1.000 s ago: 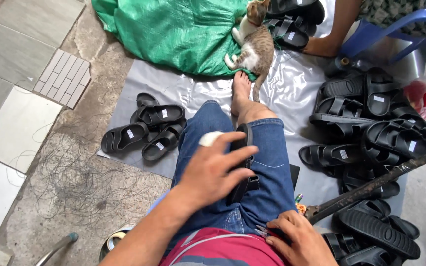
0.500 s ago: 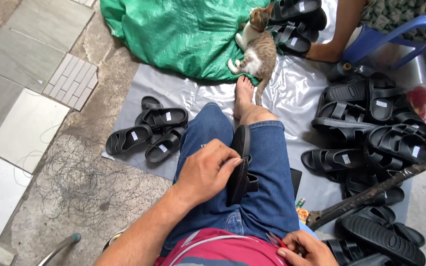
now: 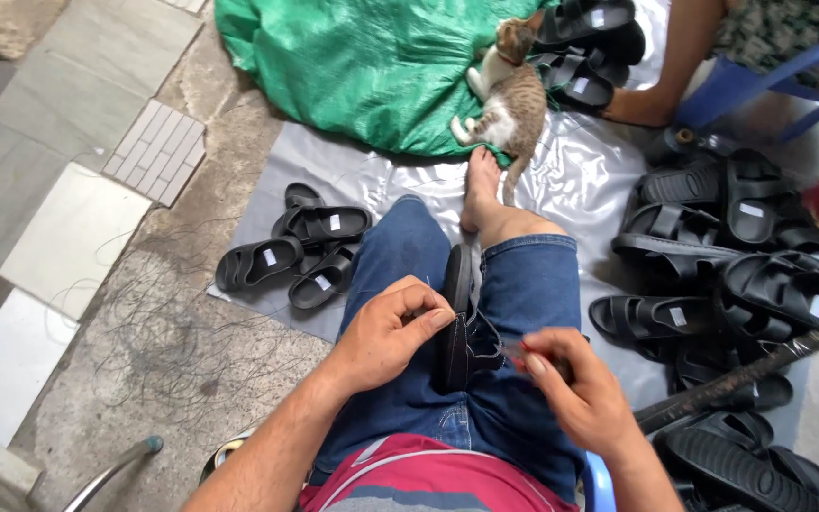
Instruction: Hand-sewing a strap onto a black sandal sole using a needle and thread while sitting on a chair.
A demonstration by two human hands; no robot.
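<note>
A black sandal [image 3: 457, 318] stands on its edge on my lap, between my jean-clad legs. My left hand [image 3: 392, 332] grips its near side, fingers curled over the sole. My right hand [image 3: 575, 389] is just right of the sandal's strap, its fingertips pinched on a small thin tool [image 3: 514, 353] whose shape I cannot make out. My bare foot [image 3: 482, 190] rests on the grey plastic sheet [image 3: 580, 180] ahead.
Several black sandals [image 3: 298, 248] lie left of my leg, and a big pile of them [image 3: 741, 256] on the right. A kitten [image 3: 509, 100] lies by a green tarp [image 3: 372, 66]. Another person's leg [image 3: 680, 57] and a blue chair [image 3: 789, 71] are at the top right. A dark rod [image 3: 751, 374] crosses the right side.
My right hand has risen from my lap to the sandal's strap with something pinched in it. My left hand shifted its grip lower on the sandal.
</note>
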